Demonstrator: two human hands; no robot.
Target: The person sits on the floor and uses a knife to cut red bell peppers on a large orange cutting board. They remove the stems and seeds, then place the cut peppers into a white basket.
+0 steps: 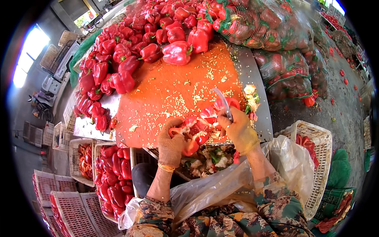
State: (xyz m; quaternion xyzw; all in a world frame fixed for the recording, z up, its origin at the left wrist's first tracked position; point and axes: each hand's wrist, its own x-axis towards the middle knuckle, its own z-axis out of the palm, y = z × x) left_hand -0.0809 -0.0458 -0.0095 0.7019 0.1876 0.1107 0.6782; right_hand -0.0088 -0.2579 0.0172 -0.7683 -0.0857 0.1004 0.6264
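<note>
My left hand (171,143), in an orange-stained work glove, is closed on a piece of cut red bell pepper (190,147) at the near edge of the orange board (154,109). A small knife with a curved blade (222,102) is gripped in my gloved right hand (238,130), its blade pointing up and away. Between and beyond the hands lie opened red pepper pieces (208,115). Pale seeds are scattered over the board. Whole red bell peppers (177,53) are heaped at its far and left sides. Pepper cores (251,96) lie on the metal edge at the right.
Net sacks of peppers (266,26) stand at the far right. A crate of red peppers (114,177) is at the lower left, a white crate (321,142) at the right. Below the board's near edge are pepper trimmings (213,160). Clear plastic sheeting (213,186) covers my lap.
</note>
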